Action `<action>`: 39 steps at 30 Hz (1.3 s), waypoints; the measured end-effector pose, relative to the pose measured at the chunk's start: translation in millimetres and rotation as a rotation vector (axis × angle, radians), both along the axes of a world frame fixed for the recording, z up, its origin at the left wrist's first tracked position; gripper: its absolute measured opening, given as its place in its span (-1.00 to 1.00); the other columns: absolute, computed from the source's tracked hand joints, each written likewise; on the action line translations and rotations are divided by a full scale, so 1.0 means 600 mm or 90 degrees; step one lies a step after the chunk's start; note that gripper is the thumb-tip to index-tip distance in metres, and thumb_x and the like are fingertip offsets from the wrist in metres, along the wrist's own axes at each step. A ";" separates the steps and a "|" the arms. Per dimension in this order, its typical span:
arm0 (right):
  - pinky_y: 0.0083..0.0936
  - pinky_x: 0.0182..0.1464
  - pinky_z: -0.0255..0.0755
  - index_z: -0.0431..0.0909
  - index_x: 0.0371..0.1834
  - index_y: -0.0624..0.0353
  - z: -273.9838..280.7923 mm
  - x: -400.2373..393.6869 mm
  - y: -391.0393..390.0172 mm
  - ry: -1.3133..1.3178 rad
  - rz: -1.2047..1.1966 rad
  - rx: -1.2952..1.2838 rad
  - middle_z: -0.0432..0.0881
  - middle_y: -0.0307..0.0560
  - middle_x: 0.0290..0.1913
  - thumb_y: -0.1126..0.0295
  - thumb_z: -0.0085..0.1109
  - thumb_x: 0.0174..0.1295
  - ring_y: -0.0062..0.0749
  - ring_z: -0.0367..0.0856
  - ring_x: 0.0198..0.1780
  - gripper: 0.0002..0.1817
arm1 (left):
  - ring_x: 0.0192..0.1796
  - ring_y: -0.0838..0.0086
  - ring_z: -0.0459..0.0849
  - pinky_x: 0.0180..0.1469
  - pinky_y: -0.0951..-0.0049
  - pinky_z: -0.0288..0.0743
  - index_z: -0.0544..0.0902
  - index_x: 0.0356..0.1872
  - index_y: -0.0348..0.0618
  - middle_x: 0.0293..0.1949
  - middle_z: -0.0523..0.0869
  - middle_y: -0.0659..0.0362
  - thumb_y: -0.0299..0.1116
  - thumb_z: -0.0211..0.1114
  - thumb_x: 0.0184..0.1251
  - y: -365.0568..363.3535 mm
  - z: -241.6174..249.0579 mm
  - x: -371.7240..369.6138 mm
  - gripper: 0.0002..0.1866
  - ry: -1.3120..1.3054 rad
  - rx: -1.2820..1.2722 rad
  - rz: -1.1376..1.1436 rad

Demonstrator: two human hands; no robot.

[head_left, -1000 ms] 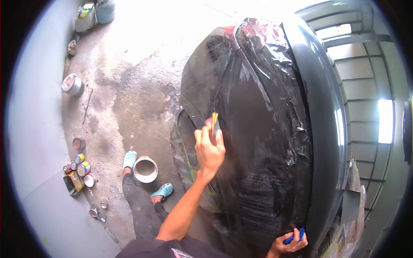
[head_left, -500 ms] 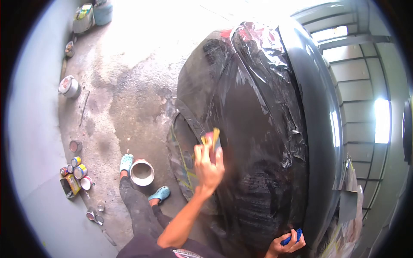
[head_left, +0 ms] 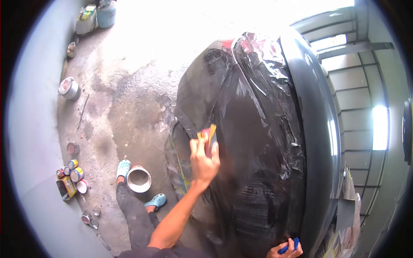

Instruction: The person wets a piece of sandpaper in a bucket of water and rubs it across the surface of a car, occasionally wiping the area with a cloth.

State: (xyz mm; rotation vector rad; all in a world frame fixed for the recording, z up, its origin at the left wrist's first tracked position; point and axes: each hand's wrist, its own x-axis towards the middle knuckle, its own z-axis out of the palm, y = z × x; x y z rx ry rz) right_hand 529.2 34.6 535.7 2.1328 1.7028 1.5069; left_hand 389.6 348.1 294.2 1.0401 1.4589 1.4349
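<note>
My left hand [head_left: 204,165] pinches a small sanding pad [head_left: 208,134] with yellow edges, a pinkish middle and a grey side. It lies over the dark car body [head_left: 245,120], near the left part of the panel, with the arm stretched forward. At the bottom right, my right hand [head_left: 286,250] closes around a bunched blue cloth [head_left: 289,246] beside the seam of the glossy dark panel [head_left: 320,142]. Wrinkled, shiny black sheeting [head_left: 269,64] covers the far part of the car, with red showing at its far end.
A bucket [head_left: 139,179] of greyish liquid stands on the concrete floor between my feet, which wear light blue clogs [head_left: 155,201]. Several paint cans [head_left: 76,174] and a lidded tub [head_left: 69,88] line the left wall. A grey sheet [head_left: 345,213] hangs at the lower right.
The camera view has tilted, so most of the scene sits lower. My left hand with the sanding pad has slid forward along the car body. My right hand stays near the same seam.
</note>
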 end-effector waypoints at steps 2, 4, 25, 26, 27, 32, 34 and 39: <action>0.07 0.05 0.54 0.83 -0.14 0.04 -0.003 -0.002 0.005 -0.002 -0.008 0.005 0.78 0.10 -0.06 0.26 0.24 0.56 0.12 0.69 -0.04 -0.79 | -0.04 0.01 0.65 0.07 0.05 0.56 0.69 0.24 -0.35 -0.08 0.63 -0.11 -0.33 0.45 0.56 0.044 -0.011 0.004 -0.62 0.008 -0.011 0.029; 0.07 0.04 0.54 0.83 -0.16 0.04 -0.004 -0.003 0.005 0.000 -0.013 0.002 0.77 0.10 -0.07 0.25 0.24 0.56 0.12 0.69 -0.05 -0.79 | 0.00 -0.01 0.66 0.11 0.04 0.57 0.69 0.28 -0.35 -0.08 0.63 -0.11 -0.36 0.44 0.55 0.012 -0.008 -0.003 -0.61 -0.024 0.000 -0.005; 0.14 0.16 0.49 0.73 -0.03 0.16 -0.017 0.040 -0.049 -0.008 -0.034 -0.033 0.65 0.21 0.07 0.35 0.15 0.55 0.16 0.63 0.06 -0.81 | 0.02 -0.03 0.67 0.11 0.06 0.57 0.71 0.20 -0.33 -0.02 0.64 -0.13 -0.40 0.43 0.53 0.061 -0.012 0.002 -0.67 -0.026 0.062 0.016; 0.15 0.16 0.49 0.73 -0.03 0.16 -0.015 0.040 -0.052 -0.009 -0.035 -0.034 0.65 0.21 0.07 0.35 0.15 0.54 0.16 0.63 0.06 -0.81 | 0.03 -0.04 0.67 0.12 0.05 0.57 0.71 0.20 -0.33 -0.03 0.64 -0.13 -0.40 0.43 0.53 0.059 -0.010 0.005 -0.68 -0.037 0.052 0.026; 0.15 0.16 0.49 0.73 -0.04 0.16 -0.016 0.041 -0.050 -0.010 -0.033 -0.031 0.65 0.21 0.07 0.36 0.15 0.54 0.16 0.63 0.06 -0.81 | 0.05 -0.05 0.68 0.14 0.04 0.58 0.72 0.20 -0.33 -0.02 0.65 -0.14 -0.42 0.43 0.52 0.027 0.001 0.003 -0.67 -0.026 0.072 0.008; 0.13 0.16 0.50 0.74 -0.05 0.19 -0.015 0.036 -0.046 -0.005 -0.036 -0.029 0.66 0.21 0.05 0.40 0.16 0.52 0.16 0.63 0.05 -0.82 | 0.09 -0.03 0.69 0.21 0.02 0.59 0.75 0.21 -0.32 -0.01 0.68 -0.13 -0.45 0.42 0.47 -0.110 0.039 0.009 -0.65 -0.020 0.116 -0.009; 0.08 0.13 0.52 0.75 -0.05 0.23 -0.012 0.031 -0.038 -0.014 -0.030 -0.034 0.69 0.19 0.02 0.45 0.17 0.50 0.15 0.65 0.03 -0.83 | 0.05 0.03 0.70 0.14 0.06 0.58 0.76 0.16 -0.31 -0.03 0.68 -0.10 -0.46 0.42 0.49 -0.010 0.020 0.004 -0.71 -0.026 0.117 0.006; 0.07 0.12 0.52 0.75 -0.04 0.22 -0.014 0.031 -0.030 -0.012 -0.022 -0.025 0.69 0.22 0.03 0.46 0.18 0.49 0.16 0.64 0.02 -0.83 | 0.07 -0.14 0.70 0.11 -0.03 0.62 0.73 0.22 -0.29 0.05 0.63 -0.16 -0.39 0.49 0.50 0.008 -0.003 -0.004 -0.64 -0.013 0.094 -0.020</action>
